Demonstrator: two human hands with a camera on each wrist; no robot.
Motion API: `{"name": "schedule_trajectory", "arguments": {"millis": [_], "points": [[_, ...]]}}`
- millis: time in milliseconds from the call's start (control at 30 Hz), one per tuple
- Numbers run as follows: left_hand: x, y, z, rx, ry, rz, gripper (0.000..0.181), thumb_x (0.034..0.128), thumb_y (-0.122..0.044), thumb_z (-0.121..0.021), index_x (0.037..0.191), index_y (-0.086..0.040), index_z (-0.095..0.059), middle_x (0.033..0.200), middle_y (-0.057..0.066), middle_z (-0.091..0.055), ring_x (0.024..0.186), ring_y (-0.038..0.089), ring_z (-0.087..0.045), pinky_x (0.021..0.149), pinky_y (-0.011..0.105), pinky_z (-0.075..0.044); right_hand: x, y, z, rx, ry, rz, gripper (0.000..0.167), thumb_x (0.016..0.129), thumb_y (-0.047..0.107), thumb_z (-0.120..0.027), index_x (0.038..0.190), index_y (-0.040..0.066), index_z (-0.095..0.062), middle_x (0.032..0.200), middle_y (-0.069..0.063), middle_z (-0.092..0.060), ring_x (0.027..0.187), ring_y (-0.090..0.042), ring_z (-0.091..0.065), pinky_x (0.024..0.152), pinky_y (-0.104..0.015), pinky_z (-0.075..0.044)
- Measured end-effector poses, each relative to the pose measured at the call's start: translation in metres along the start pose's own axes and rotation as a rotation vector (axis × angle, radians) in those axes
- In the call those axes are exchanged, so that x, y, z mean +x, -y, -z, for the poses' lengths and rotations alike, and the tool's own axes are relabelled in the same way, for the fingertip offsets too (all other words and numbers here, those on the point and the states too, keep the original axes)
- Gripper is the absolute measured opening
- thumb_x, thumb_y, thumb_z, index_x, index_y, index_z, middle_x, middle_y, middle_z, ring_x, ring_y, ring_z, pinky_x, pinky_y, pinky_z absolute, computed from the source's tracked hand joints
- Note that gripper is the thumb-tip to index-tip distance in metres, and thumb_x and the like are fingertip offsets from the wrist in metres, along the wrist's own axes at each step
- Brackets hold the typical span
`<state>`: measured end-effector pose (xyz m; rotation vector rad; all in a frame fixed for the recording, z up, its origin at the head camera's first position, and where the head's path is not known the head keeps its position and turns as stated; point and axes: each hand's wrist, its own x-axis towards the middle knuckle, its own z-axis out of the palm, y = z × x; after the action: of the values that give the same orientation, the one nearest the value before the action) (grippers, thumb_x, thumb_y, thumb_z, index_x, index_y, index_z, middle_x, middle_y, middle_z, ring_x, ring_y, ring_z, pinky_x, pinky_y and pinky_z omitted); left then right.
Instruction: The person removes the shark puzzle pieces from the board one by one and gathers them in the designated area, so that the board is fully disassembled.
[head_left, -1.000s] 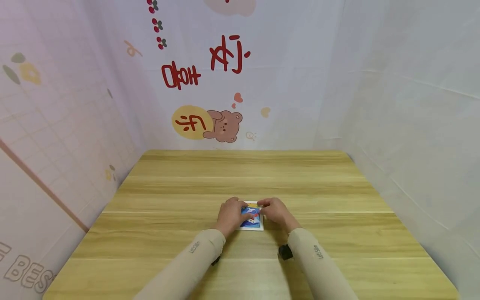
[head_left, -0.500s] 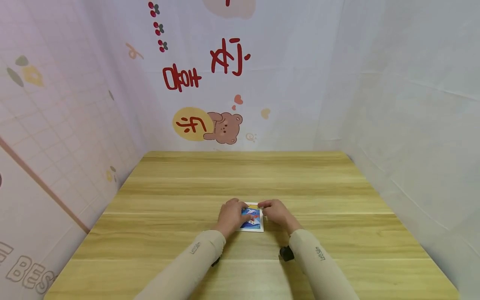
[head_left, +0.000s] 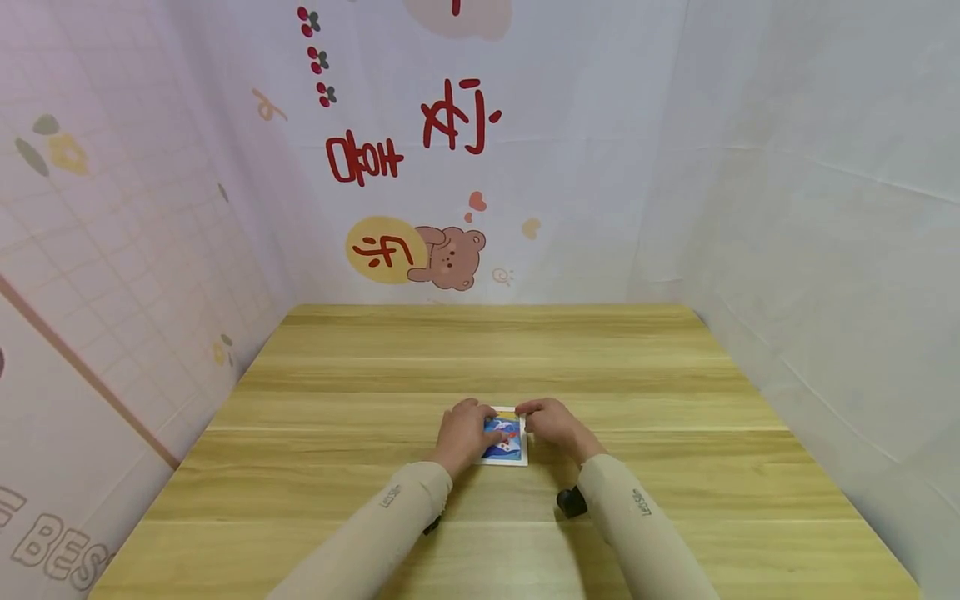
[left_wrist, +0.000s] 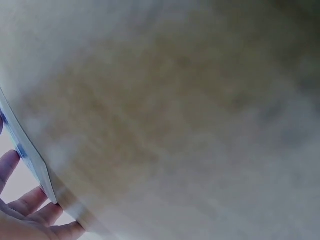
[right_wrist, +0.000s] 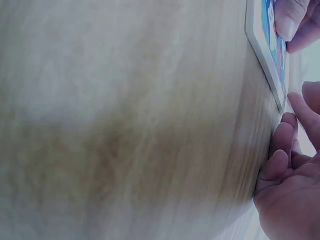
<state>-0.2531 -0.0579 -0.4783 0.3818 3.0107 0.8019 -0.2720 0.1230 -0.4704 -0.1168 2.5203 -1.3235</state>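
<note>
Two hands on that white-bordered blue picture (head_left: 510, 450), or just one?

– Both, pretty much. Left hand (head_left: 461, 429) has hold of its left side, thumb over the face, fingers at the edge.

– And the right?

– Right hand (head_left: 555, 423) has the index finger out at the far right corner, other fingers curled in. Can't tell if it's pinching anything.

– Where's it sitting?

– Flat on the wood-grain table (head_left: 375, 375), between the hands. Some black thing (head_left: 572, 502) by the right sleeve (head_left: 622, 500) too.
</note>
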Motion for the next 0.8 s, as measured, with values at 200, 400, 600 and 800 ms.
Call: {"name": "schedule_trajectory", "arguments": {"millis": [200,400,600,800], "points": [[0.0004,0.0014,-0.0031,0.015,-0.014,-0.012,0.038,0.0862,-0.031,-0.078,0.116,-0.008,-0.072,0.126,0.017,-0.062,0.126,0.037,-0.05,0.104,0.06,-0.033,-0.0017,-0.0011,-0.0041,0.039,-0.003,-0.005,0.038,0.083,0.001,-0.056,0.118,0.0,-0.069,0.126,-0.015,-0.063,0.12,-0.032,-0.052,0.103,-0.051,-0.037],[-0.0017,0.0013,-0.0045,0.014,-0.003,0.002,0.037,0.0869,-0.031,-0.078,0.116,-0.009,-0.072,0.127,0.017,-0.061,0.126,0.037,-0.05,0.105,0.061,-0.032,-0.005,-0.0032,-0.0048,0.044,-0.015,-0.027,0.044,0.084,0.004,-0.058,0.126,-0.002,-0.065,0.133,-0.017,-0.06,0.129,-0.035,-0.047,0.108,-0.053,-0.033],[-0.003,0.0017,-0.0046,0.034,-0.014,-0.011,0.036,0.0871,-0.031,-0.077,0.116,-0.009,-0.072,0.127,0.017,-0.061,0.126,0.037,-0.051,0.104,0.062,-0.033,-0.0075,-0.0007,-0.0051,0.022,0.025,-0.019,0.048,0.084,0.007,-0.06,0.13,-0.004,-0.062,0.136,-0.017,-0.058,0.131,-0.034,-0.046,0.11,-0.051,-0.031],[-0.0016,0.0019,-0.0031,0.054,-0.016,-0.03,0.037,0.0875,-0.031,-0.077,0.117,-0.009,-0.072,0.126,0.017,-0.063,0.126,0.036,-0.05,0.103,0.062,-0.034,-0.0098,0.0047,-0.0042,0.002,0.049,-0.024,0.052,0.084,0.009,-0.062,0.134,-0.003,-0.059,0.139,-0.017,-0.055,0.134,-0.035,-0.043,0.111,-0.052,-0.029]]}}
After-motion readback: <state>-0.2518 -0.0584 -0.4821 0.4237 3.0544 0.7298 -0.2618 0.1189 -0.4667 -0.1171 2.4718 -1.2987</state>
